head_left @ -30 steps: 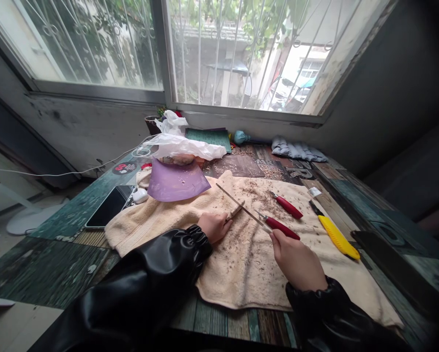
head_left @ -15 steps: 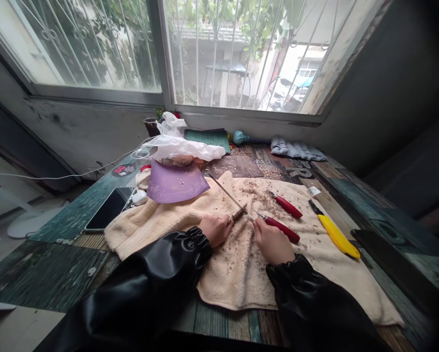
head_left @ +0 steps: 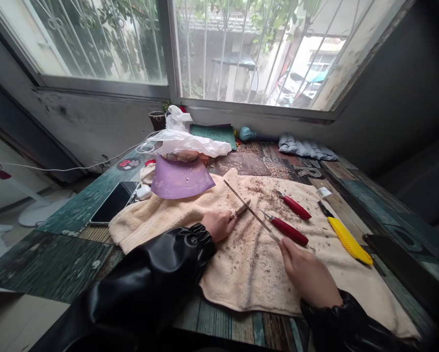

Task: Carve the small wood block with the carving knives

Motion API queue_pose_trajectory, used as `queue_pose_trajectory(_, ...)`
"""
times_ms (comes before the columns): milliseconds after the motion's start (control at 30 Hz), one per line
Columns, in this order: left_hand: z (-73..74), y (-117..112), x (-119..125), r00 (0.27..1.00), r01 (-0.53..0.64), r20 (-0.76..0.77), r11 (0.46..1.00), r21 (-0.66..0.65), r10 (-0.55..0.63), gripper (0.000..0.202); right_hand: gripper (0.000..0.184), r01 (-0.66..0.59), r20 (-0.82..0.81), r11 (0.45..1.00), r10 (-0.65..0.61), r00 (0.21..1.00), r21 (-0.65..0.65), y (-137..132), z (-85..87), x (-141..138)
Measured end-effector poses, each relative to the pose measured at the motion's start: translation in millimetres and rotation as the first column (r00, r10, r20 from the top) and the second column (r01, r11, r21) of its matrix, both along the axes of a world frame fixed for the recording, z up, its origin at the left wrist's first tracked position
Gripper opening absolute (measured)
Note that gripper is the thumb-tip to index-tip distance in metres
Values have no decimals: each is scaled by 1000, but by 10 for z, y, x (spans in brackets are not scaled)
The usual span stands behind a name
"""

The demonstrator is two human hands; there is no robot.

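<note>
My left hand is closed around a small brown wooden stick that juts out to the right over the beige towel. My right hand is closed on the near end of a long thin metal file, whose shaft crosses over the stick's tip and points up to the left. Both hands rest low over the towel, which is strewn with wood shavings. A red-handled tool lies just beyond my right hand.
A second red-handled tool and a yellow-handled knife lie on the towel's right. A purple sheet, white plastic bag, phone and cable sit at the left on the worn wooden table. Grey gloves lie under the window.
My right hand has drawn the file back toward me and to the right, after pushing it forward across the stick half a second ago. My left hand has stayed put.
</note>
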State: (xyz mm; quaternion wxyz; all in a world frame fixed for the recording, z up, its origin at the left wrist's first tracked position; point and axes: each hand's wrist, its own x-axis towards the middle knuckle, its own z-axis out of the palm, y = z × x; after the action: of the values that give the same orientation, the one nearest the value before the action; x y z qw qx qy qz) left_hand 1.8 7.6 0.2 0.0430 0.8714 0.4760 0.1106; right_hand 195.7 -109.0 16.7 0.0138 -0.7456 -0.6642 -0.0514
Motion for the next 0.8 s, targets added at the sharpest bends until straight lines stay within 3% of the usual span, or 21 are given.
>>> queue_pose_trajectory(200, -15, 18, -23, 996, 93, 11, 996, 4, -93, 44, 22, 8, 39, 1000, -8, 999, -2, -52, -3, 99)
queue_pose_trajectory(367, -16, -59, 25, 975, 221, -20, 973, 68, -220, 45, 25, 27, 52, 999, -25, 998, -30, 254, 38, -142)
queue_pose_trajectory(567, 5, -87, 37, 991, 129, -24, 990, 48, -128, 45, 28, 52, 29, 998, -51, 998, -39, 546, 87, -386)
queue_pose_trajectory(800, 11, -35, 35, 999, 35, -29, 999, -17, -36, 43, 24, 13, 47, 1000, -12, 999, -14, 149, -19, -101)
